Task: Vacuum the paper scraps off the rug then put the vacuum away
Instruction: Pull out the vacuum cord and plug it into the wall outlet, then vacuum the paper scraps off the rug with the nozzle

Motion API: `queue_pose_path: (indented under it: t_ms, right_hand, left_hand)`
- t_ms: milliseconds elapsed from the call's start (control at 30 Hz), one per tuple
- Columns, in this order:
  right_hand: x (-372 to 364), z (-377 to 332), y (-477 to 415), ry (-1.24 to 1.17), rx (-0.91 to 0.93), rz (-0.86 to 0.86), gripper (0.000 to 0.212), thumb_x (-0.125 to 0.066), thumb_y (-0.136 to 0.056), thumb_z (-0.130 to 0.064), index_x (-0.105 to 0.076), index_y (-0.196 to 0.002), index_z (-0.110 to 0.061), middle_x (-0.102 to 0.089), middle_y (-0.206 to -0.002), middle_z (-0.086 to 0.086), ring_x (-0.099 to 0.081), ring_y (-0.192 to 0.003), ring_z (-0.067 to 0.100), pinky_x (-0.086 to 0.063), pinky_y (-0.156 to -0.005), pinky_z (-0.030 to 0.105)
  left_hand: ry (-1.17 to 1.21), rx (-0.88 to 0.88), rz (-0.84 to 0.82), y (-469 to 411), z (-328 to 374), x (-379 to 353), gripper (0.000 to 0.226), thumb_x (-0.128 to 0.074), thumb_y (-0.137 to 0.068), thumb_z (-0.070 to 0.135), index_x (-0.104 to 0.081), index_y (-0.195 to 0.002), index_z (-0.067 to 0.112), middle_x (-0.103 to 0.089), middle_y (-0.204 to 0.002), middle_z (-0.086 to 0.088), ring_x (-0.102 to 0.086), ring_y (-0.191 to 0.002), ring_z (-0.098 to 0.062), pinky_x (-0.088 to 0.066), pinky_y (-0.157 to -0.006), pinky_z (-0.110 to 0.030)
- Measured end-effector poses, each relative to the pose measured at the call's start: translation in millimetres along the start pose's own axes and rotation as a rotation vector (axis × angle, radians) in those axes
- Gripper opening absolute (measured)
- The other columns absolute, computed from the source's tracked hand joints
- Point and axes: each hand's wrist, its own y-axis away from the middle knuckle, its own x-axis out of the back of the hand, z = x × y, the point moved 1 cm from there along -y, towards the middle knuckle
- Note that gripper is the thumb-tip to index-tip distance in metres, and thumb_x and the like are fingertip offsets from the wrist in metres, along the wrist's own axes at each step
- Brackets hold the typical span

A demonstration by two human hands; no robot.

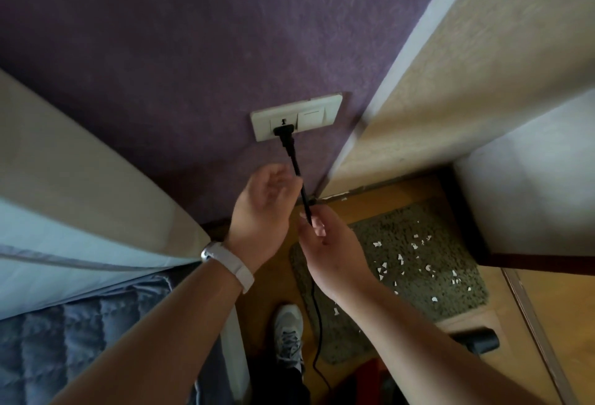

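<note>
White wristband [227,264] marks the left hand [267,201], which hangs just beside the power cord [297,169] with fingers relaxed, loosely curved and holding nothing. The black plug [285,131] is seated in the socket at the left half of the cream wall plate [317,115], evidently to power the vacuum. The right hand [325,243] pinches the cord below the plug between thumb and fingertips, probably to manage slack. Paper scraps [399,258] lie across the middle and right side of the grey rug [450,279]; vacuuming appears not yet begun. No container shows. A dark handle-like part [479,340] at the rug's near right corner may belong to the vacuum.
</note>
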Motion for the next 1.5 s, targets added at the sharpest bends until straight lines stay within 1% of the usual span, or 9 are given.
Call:
queue_pose_path:
  t_ms: [67, 167, 300, 467, 633, 867, 1067, 1233, 1500]
  right_hand:
    - [2, 10, 6, 0.112, 0.064, -0.037, 0.02, -0.051, -0.1, -0.034, -0.059, -0.118, -0.03, -0.065, -0.106, -0.009, -0.059, -0.097, 0.002, -0.051, -0.081, 0.027]
    - [12, 28, 19, 0.3, 0.121, -0.077, 0.045, -0.053, -0.097, -0.041, -0.047, -0.14, -0.028, -0.053, -0.133, -0.008, -0.05, -0.121, 0.01, -0.047, -0.098, 0.032]
    - [33, 56, 40, 0.541, 0.131, -0.144, 0.062, -0.046, -0.098, -0.052, -0.031, -0.153, -0.027, -0.034, -0.156, -0.006, -0.031, -0.144, 0.015, -0.032, -0.116, 0.033]
    - [65, 88, 76, 0.752, 0.106, -0.2, 0.068, -0.039, -0.099, -0.059, -0.02, -0.156, -0.028, -0.017, -0.165, -0.002, -0.013, -0.152, 0.018, -0.015, -0.121, 0.036]
    - [98, 121, 122, 0.816, 0.137, -0.215, 0.069, -0.037, -0.099, -0.06, -0.018, -0.157, -0.027, -0.012, -0.166, 0.0, -0.011, -0.153, 0.021, -0.014, -0.122, 0.04]
    - [158, 159, 234, 0.798, 0.149, -0.233, 0.068, -0.04, -0.098, -0.058, -0.022, -0.156, -0.027, -0.016, -0.165, 0.0, -0.012, -0.152, 0.021, -0.015, -0.122, 0.042]
    - [202, 198, 303, 0.812, 0.1, -0.216, 0.063, -0.041, -0.098, -0.056, -0.028, -0.154, -0.028, -0.027, -0.159, -0.006, -0.021, -0.148, 0.018, -0.021, -0.119, 0.039]
    - [193, 238, 329, 0.847, -0.018, -0.312, 0.064, -0.04, -0.098, -0.055, -0.028, -0.154, -0.027, -0.029, -0.157, -0.004, -0.023, -0.147, 0.021, -0.024, -0.118, 0.041]
    - [154, 287, 373, 0.895, -0.114, -0.391, 0.057, -0.041, -0.099, -0.049, -0.034, -0.151, -0.027, -0.036, -0.152, -0.007, -0.029, -0.143, 0.017, -0.028, -0.118, 0.041]
  left_hand:
    - [-0.061, -0.059, -0.043, 13, -17, 4, 0.032, -0.059, -0.091, 0.043, -0.057, -0.122, 0.035, -0.06, -0.118, 0.015, -0.058, -0.105, 0.007, -0.045, -0.08, -0.005]
    - [-0.245, -0.144, -0.104, 32, -43, 9, 0.045, -0.053, -0.086, 0.054, -0.051, -0.129, 0.04, -0.053, -0.124, 0.017, -0.053, -0.114, 0.002, -0.044, -0.093, -0.02]
    - [-0.614, -0.183, -0.169, 61, -64, 8, 0.062, -0.046, -0.086, 0.063, -0.042, -0.141, 0.035, -0.043, -0.144, 0.012, -0.043, -0.131, -0.012, -0.041, -0.107, -0.039]
    - [-0.958, -0.127, -0.217, 102, -88, -3, 0.07, -0.042, -0.09, 0.066, -0.024, -0.151, 0.037, -0.019, -0.162, 0.008, -0.023, -0.147, -0.016, -0.022, -0.119, -0.042]
    - [-1.048, -0.113, -0.177, 164, -95, -25, 0.074, -0.032, -0.086, 0.073, -0.024, -0.15, 0.038, -0.022, -0.16, 0.005, -0.024, -0.146, -0.019, -0.022, -0.12, -0.044]
    - [-0.981, -0.017, -0.086, 290, -82, -75, 0.069, -0.043, -0.092, 0.062, -0.028, -0.152, 0.032, -0.023, -0.161, 0.002, -0.023, -0.147, -0.021, -0.022, -0.119, -0.046]
    - [-0.964, -0.025, -0.225, 373, -89, -133, 0.066, -0.042, -0.093, 0.061, -0.026, -0.151, 0.033, -0.021, -0.161, 0.006, -0.022, -0.147, -0.017, -0.022, -0.118, -0.043]
    - [-0.735, 0.107, -0.327, 405, -130, -175, 0.06, -0.05, -0.093, 0.052, -0.034, -0.147, 0.032, -0.036, -0.152, 0.007, -0.033, -0.14, -0.019, -0.034, -0.113, -0.047]
    - [-0.588, 0.21, -0.446, 449, -223, -202, 0.059, -0.05, -0.094, 0.048, -0.036, -0.148, 0.027, -0.039, -0.15, 0.004, -0.036, -0.138, -0.022, -0.034, -0.113, -0.044]
